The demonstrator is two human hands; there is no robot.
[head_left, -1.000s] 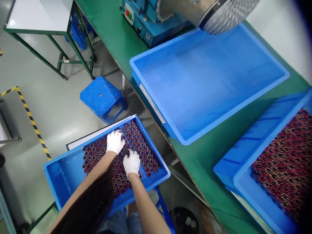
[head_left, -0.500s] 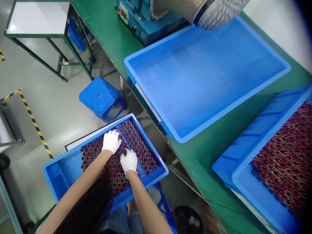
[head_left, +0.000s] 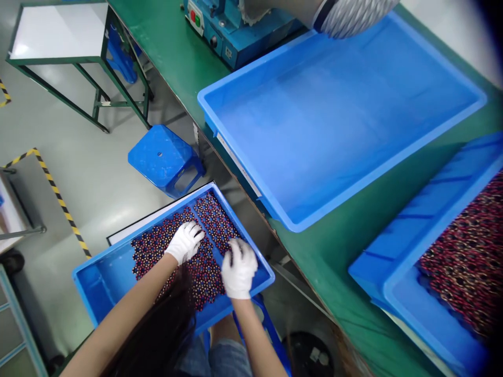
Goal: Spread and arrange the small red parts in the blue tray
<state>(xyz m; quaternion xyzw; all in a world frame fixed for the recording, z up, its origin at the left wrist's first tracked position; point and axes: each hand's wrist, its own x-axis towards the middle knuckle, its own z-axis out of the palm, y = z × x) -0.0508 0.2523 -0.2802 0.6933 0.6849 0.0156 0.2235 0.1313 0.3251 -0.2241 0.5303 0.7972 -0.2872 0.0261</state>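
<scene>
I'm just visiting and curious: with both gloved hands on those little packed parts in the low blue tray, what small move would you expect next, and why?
Probably the right hand slides its cluster of small parts leftward. It rests at the tray's right end, the left hand presses flat mid-bed, and a thin blue gap splits the parts between them.

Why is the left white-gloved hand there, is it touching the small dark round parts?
Touching: the head view shows the left gloved hand lying flat on the small dark round parts.

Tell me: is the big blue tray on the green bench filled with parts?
No, the big blue tray on the green bench shows only its bare floor.
</scene>
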